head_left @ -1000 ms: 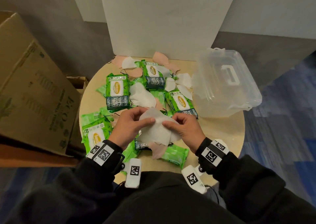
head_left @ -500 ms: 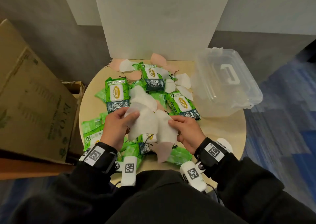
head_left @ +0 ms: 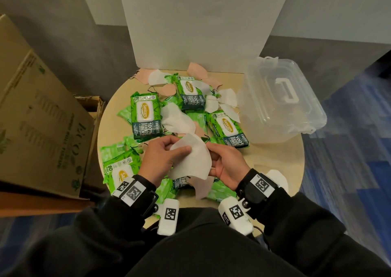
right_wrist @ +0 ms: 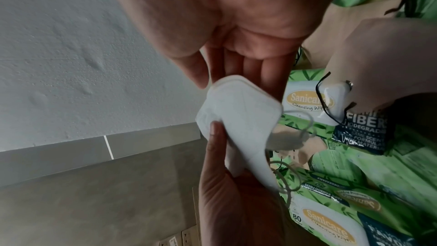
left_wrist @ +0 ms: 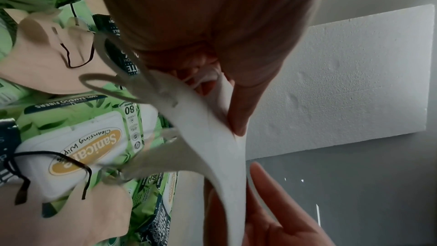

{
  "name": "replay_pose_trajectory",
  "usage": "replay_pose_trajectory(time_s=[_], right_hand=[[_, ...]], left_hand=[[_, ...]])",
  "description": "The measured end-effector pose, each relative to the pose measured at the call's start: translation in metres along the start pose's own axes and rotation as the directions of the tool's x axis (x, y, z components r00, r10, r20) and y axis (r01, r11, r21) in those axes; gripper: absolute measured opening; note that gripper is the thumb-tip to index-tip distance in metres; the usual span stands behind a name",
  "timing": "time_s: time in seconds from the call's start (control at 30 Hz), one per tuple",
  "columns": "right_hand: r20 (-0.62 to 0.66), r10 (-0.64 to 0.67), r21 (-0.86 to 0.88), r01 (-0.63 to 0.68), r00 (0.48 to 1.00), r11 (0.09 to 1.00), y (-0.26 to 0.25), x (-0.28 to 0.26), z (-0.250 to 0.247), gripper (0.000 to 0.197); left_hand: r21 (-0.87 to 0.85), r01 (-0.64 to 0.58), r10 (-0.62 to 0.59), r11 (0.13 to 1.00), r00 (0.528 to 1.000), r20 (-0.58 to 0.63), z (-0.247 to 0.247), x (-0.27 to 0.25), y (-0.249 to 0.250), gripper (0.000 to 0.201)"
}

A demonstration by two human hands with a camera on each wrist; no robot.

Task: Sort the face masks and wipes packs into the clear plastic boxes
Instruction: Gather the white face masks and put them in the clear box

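— What are we holding right now?

— A white face mask (head_left: 191, 159), lifted above the near middle of the round table (head_left: 277, 156). Our left hand (head_left: 163, 158) pinches its left edge, thumb on top and fingers curled beneath. Our right hand (head_left: 226, 164) sits at its right edge with the fingers behind the fabric; from the right wrist view they look nearly straight, so we cannot tell whether that hand truly grips the mask.

— And where is everything else?

— Green wipes packs (head_left: 145, 116) lie scattered across the table from near left to far middle, with more white and pink masks (head_left: 197, 71) mixed among them. A pink mask (head_left: 203, 186) lies on the packs just below our hands.

— The box?

— The clear plastic box (head_left: 281, 99) stands at the far right of the table, its lid on and the white handle facing up. A cardboard carton (head_left: 40, 116) stands off the table to the left.
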State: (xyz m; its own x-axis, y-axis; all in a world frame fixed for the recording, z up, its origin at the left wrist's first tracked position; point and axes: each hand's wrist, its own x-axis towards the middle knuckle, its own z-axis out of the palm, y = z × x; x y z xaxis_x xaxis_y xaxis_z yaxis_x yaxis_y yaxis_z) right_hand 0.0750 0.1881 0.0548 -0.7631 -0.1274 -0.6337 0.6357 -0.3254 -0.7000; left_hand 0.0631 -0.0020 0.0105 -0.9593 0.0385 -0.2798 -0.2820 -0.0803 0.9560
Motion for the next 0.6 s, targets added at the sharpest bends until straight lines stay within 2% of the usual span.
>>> replay_pose_trajectory(time_s=[0.13, 0.6], right_hand=[[-0.009, -0.010, -0.037, 0.010, 1.000, 0.999, 0.0004, -0.0012, -0.0006, 0.024], [0.003, 0.018, -0.152, -0.018, 1.000, 0.988, -0.0029, -0.0069, 0.0001, 0.031]], left_hand=[[0.003, 0.007, -0.007, 1.000, 1.000, -0.005, 0.0009, -0.0011, -0.0021, 0.026], [0.033, 0.023, -0.022, 0.999, 1.000, -0.008, 0.0021, -0.0029, -0.0028, 0.023]])
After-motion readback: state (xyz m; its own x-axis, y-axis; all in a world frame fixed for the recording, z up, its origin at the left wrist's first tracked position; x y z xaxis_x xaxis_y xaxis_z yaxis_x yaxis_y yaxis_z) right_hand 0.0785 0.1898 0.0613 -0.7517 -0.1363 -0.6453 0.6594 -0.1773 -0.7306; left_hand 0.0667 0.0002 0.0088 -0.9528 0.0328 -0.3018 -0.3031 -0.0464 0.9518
